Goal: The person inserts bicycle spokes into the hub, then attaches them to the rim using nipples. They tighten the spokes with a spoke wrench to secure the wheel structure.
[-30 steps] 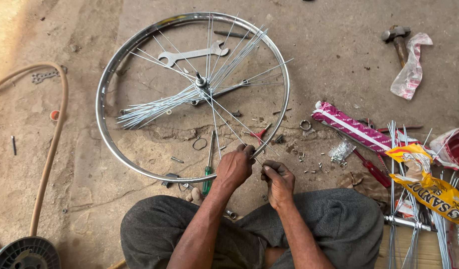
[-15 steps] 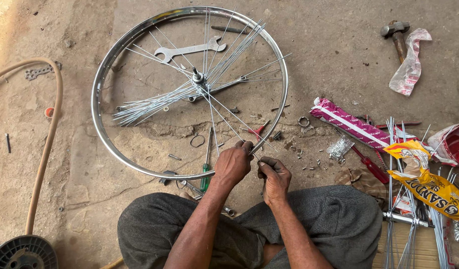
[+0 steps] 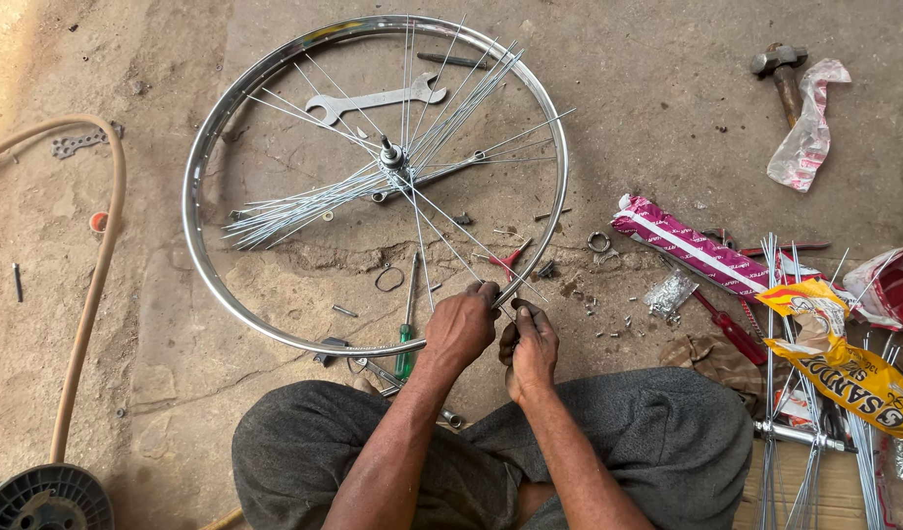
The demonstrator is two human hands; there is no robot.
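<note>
Wheel rim (image 3: 198,186) with loose spokes (image 3: 441,231), flat on the ground.
Left hand (image 3: 461,324) clenched over the rim's near edge; right hand (image 3: 530,344) just beside it, fingers pinched on something too small to tell. Inside the rim: spanner (image 3: 373,100), green screwdriver (image 3: 406,324). Hammer (image 3: 783,71) well apart.

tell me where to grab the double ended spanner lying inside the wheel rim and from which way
Grip the spanner by its flat middle shank, coming straight down from above. It lies flat on the ground inside the rim, with thin spokes crossing over or near it, so a sideways reach would likely snag them. The shank is narrow and even; the two open heads are wider and awkward to pinch.
</note>
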